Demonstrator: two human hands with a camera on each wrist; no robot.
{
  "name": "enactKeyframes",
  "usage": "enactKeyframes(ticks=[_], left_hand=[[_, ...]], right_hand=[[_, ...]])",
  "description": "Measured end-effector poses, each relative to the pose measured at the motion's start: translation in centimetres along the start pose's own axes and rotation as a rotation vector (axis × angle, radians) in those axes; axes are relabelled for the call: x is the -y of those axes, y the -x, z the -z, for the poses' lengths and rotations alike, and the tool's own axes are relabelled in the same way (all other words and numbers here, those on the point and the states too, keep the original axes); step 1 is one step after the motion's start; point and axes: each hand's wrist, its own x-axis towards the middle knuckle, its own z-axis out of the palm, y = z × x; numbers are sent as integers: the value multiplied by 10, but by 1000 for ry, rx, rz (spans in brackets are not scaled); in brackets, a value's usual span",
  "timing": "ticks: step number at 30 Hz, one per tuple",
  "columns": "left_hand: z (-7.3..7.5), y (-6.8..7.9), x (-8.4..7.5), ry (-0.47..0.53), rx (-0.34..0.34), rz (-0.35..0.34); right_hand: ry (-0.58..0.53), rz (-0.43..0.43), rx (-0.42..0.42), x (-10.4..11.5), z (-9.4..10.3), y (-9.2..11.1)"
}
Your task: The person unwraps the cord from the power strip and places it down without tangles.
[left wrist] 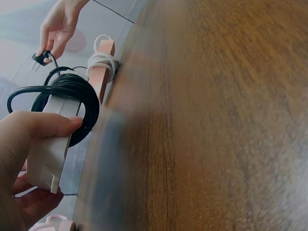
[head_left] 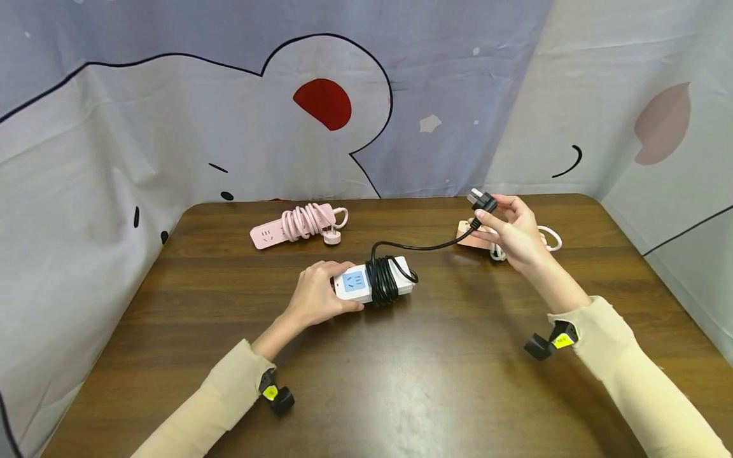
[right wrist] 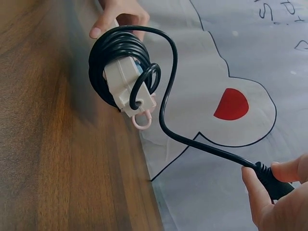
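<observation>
Gripping one end of a white power strip (head_left: 355,282), the left hand (head_left: 317,296) is curling around its narrow body, thumb along the near side and fingers along the far side. The strip is sitting over the middle of the bench (head_left: 435,369), its blue socket face showing upward; I can't tell whether its underside is touching the wood. A black cord (head_left: 382,281) is wrapping tightly around the strip's other half, with a small loop bulging at the far end.

Over to the right, the right hand (head_left: 518,235) is pinching the black plug (head_left: 485,202) between thumb and fingers, holding it up above the bench with its metal prongs pointing up and away to the left. One loose length of the cord is running in a bend from the coil across to the plug.

Behind that right hand, a peach power strip (head_left: 473,240) is lying near the back edge, partly hidden, a white cord (head_left: 551,236) looping out at its right end. Toward the back left, a pink power strip (head_left: 269,234) is resting at a slant, its pink cord (head_left: 303,222) winding around it and its plug (head_left: 332,237) lying just beside.
</observation>
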Motion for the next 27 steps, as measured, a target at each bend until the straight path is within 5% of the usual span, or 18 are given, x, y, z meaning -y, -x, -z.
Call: enactKeyframes(ticks=[27], left_hand=[[3,2,11,-40,-48,65]], right_hand=[[-76,21,68,11,16,29]])
